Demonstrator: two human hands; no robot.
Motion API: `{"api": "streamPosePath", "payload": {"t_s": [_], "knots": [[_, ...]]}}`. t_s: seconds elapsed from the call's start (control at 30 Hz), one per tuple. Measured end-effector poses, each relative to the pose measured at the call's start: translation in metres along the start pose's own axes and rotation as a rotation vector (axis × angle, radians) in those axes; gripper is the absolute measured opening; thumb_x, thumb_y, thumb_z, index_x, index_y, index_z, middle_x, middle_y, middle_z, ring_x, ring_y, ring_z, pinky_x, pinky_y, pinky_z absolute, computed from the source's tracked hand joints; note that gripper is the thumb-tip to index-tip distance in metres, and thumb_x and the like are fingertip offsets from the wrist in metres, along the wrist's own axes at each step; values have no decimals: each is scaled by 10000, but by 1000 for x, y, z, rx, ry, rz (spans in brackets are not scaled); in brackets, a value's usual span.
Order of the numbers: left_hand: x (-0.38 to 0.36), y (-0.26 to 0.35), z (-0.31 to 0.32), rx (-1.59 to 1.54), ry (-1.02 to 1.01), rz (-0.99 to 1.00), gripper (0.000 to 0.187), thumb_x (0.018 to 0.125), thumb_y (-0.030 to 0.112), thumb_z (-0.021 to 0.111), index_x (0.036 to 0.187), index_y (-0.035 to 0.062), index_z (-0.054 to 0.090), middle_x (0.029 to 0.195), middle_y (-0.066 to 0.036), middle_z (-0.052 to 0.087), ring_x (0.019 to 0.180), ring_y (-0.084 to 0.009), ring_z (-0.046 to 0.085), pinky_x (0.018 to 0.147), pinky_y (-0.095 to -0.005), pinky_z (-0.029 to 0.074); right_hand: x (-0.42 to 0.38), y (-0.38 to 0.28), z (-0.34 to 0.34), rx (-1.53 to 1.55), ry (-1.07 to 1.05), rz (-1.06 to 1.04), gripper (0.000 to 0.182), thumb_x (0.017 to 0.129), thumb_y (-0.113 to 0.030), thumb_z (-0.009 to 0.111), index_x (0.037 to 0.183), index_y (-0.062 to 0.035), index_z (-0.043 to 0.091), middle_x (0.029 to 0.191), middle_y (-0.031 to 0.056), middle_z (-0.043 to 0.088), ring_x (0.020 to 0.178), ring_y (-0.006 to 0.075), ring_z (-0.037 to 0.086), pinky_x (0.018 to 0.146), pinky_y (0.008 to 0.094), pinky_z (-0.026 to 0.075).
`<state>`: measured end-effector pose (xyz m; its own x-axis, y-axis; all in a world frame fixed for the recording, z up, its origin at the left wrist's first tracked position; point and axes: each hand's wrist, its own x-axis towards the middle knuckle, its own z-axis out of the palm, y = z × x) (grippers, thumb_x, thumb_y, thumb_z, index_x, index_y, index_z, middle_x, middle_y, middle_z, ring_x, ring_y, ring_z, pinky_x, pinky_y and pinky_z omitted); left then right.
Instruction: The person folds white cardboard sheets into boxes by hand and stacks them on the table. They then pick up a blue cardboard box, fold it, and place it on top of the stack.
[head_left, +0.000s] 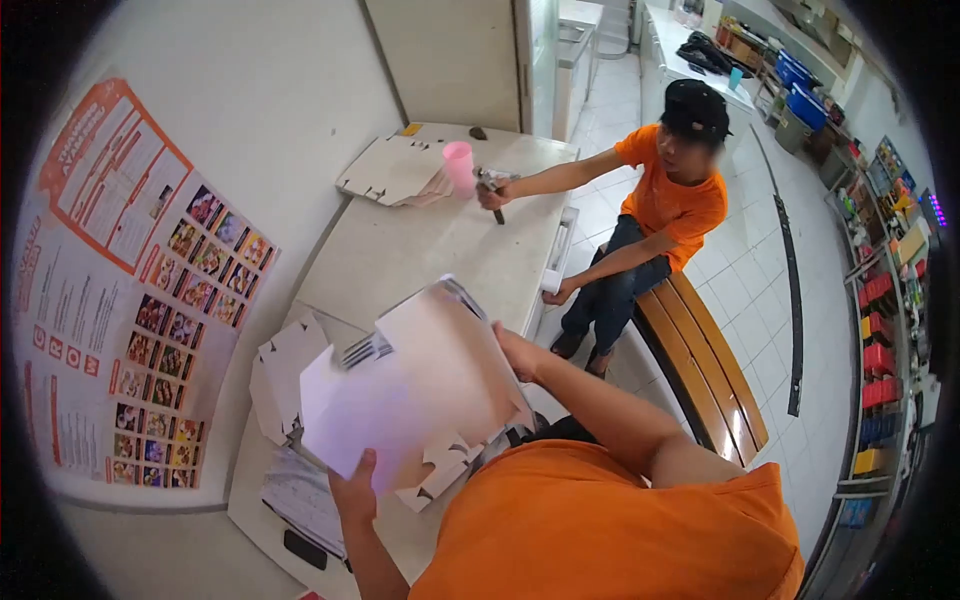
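A white flat cardboard piece (430, 370) with slots along its edges is held up between both hands, tilted over the near part of the table. My left hand (357, 487) grips its lower left edge, thumb on top and fingers hidden beneath. At its right edge, my right hand (515, 352) is closed on it, its fingertips partly out of sight. More cut cardboard (283, 375) lies on the table to the left, and another piece shows under the held one near my body.
Across the white table (440, 250), a seated co-worker (675, 190) holds a dark tool near a pink cup (459, 168). Flat cardboard (385, 170) lies at the far end. A phone (305, 549) and papers (305, 500) are at the near left. A wooden bench (695, 350) stands right.
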<state>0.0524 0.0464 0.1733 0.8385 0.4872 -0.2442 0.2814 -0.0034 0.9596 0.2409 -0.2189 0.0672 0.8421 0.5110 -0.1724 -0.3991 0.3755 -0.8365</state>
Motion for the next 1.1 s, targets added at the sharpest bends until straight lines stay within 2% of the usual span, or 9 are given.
{"api": "streamPosePath", "payload": {"t_s": [0.1,0.2,0.37,0.47,0.53,0.63,0.77,0.93,1.1], "knots": [[9,-17,7,185,176,57,541,832,225,799,1216,-65,551,1131,-164,645,963,-222,630,830,-342,519,-2,13,-5,-41,-286,61,952,870,-784,420,1387,14,462,1191,94,604,1074,182,557,962,345,453],[-6,-2,27,491,-80,404,652,684,354,917,1102,-48,618,1022,-122,702,875,-189,668,766,-333,538,-11,-14,49,-294,-368,17,1005,866,-795,416,1445,27,378,1287,134,551,1187,212,511,1045,363,399],[-31,41,73,148,-272,498,727,608,276,968,1149,-9,575,1061,-80,658,914,-163,636,798,-319,539,-22,1,131,-440,146,-732,941,964,-697,289,1536,37,149,1410,229,420,1290,296,431,1110,414,306],[-32,17,85,-17,-105,405,540,694,179,912,1099,-35,626,1018,-93,705,883,-176,674,778,-331,550,-16,4,122,-547,129,-582,898,987,-666,232,1541,34,137,1432,255,391,1321,337,405,1126,435,282],[-29,3,74,-59,-86,294,501,745,117,869,1140,-33,600,1053,-108,691,903,-196,671,764,-329,549,-4,-2,113,-528,103,-614,892,989,-675,193,1507,50,234,1360,265,470,1271,353,463,1113,441,303],[-36,-10,78,-49,-240,410,487,798,41,800,1215,-15,554,1089,-94,645,960,-200,632,869,-347,514,-2,-36,99,18,145,91,833,1014,-644,217,1183,81,590,1015,192,664,1007,238,626,966,371,445],[-49,-21,88,235,-228,556,333,816,69,790,1085,-5,608,949,-81,689,840,-196,672,777,-333,523,8,-15,90,-528,313,-209,780,991,-664,327,1068,46,643,824,101,656,632,185,574,706,322,506],[-37,-17,83,76,-384,368,227,811,151,817,910,17,663,829,-82,716,753,-153,683,641,-297,518,15,-40,108,97,60,180,713,965,-683,395,1056,-19,640,828,68,639,662,168,560,679,315,489],[24,-8,51,-11,-333,289,313,803,58,775,1072,22,619,993,-51,672,854,-118,615,737,-284,510,63,-16,96,212,-367,-159,650,983,-637,411,1106,-40,637,951,94,646,856,172,599,783,326,506]]}}
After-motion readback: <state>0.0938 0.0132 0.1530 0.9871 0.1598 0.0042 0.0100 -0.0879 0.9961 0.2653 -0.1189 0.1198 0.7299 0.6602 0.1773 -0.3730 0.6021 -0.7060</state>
